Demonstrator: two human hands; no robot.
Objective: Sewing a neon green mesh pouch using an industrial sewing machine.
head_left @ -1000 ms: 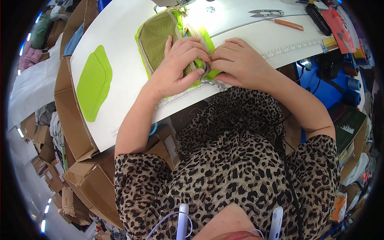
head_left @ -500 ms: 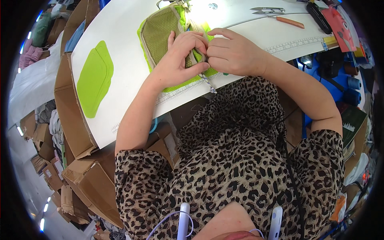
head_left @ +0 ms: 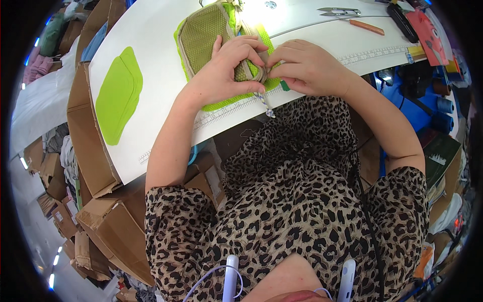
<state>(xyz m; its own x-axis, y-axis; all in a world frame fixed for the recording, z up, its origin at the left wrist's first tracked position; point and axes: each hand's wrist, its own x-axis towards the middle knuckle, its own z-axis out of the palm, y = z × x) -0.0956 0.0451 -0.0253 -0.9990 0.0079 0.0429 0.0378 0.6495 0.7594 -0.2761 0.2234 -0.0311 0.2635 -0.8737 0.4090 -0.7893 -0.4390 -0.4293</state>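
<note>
A lime-green and olive mesh bag (head_left: 204, 43) with beige piping lies on the white table close in front of me. My left hand (head_left: 229, 68) is closed on the bag's right-hand part, the fingers over the top and the thumb at the near side. A braided cord (head_left: 265, 104) hangs from that part past the table edge. Just right of the bag's edge, my right hand (head_left: 312, 68) has its thumb and fingers pinched together. What they hold is too small to tell. A small dark green piece (head_left: 285, 85) shows beneath the right hand.
Flat lime-green cut pieces (head_left: 119, 95) lie at the left of the table. A ruler strip (head_left: 375, 56) runs along the near edge. Thread snips (head_left: 339, 11) and an orange-handled tool (head_left: 367, 27) lie far right. Cardboard boxes (head_left: 113, 226) stand left; thread spools (head_left: 443, 122) sit right.
My right hand has shifted slightly right and down, and its fingers have turned toward the bag's edge. The dark green piece under it shows more. My left hand keeps hold of the bag.
</note>
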